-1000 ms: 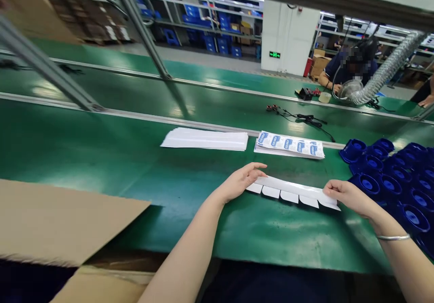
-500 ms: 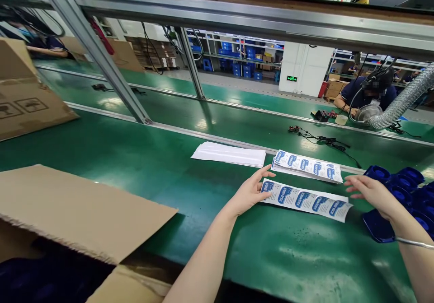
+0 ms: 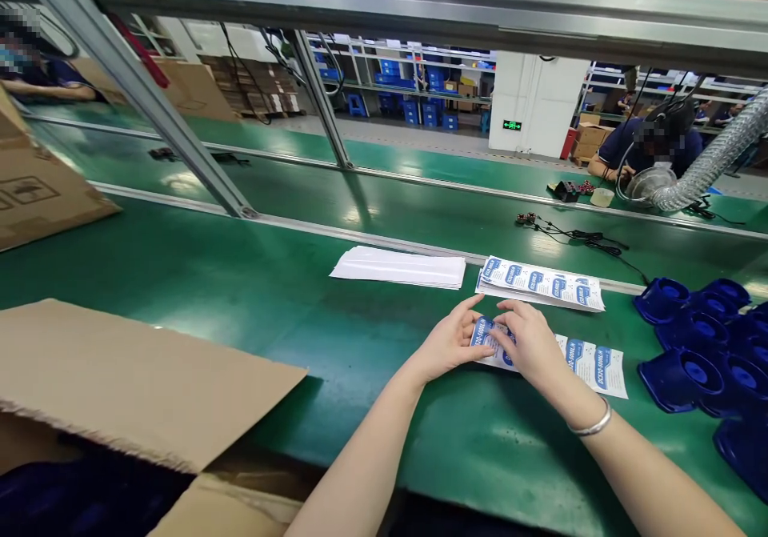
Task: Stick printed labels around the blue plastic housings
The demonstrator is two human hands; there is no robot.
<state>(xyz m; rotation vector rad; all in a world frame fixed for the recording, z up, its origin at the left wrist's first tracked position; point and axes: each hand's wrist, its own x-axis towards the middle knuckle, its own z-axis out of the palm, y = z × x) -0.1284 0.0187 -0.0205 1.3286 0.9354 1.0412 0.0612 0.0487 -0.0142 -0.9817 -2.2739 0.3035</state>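
Observation:
A strip of blue and white printed labels (image 3: 609,370) lies in front of me on the green bench. My left hand (image 3: 453,337) is closed on its left end, thumb on the near edge and fingers behind. My right hand (image 3: 531,341) reaches over the strip and pinches at the same left end, covering its middle labels. Just behind is a stack of similar label sheets (image 3: 543,282). Plain white strips (image 3: 399,268) are piled to the left of that stack. Several dark blue plastic parts (image 3: 684,377) stand to the right of my right hand.
A cardboard box (image 3: 150,385) with a raised flap holds dark blue parts at lower left; another carton (image 3: 48,185) stands farther back. A metal post (image 3: 150,97) rises from the bench. Black cables (image 3: 582,237) lie beyond the rail. A co-worker (image 3: 654,145) sits across, near a silver duct (image 3: 720,165).
My right hand has moved left from beside the blue parts to the strip's left end, meeting my left hand. The view has shifted slightly, showing more blue parts.

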